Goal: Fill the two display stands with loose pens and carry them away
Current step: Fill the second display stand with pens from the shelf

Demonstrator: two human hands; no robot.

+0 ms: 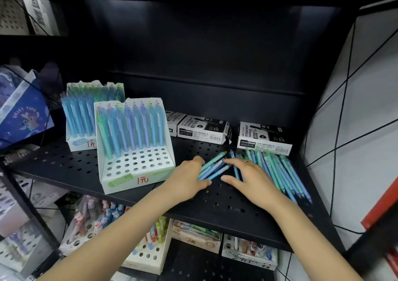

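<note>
Blue and green pens (277, 173) — white stand (133, 162), black perforated shelf (215, 205)

Dark metal shelving in a shop aisle, as I see it from the head camera.

I look at a black perforated shelf (64, 162) with a plain dark back panel (204, 50) behind it and another perforated board overhead. To the right stands a white wall panel (366, 108) crossed by thin black lines. Black-and-white marker boxes (203, 130) lie at the back of the shelf. Below, a lower shelf (193, 263) carries more stationery stands; light falls dimly from above.
</note>
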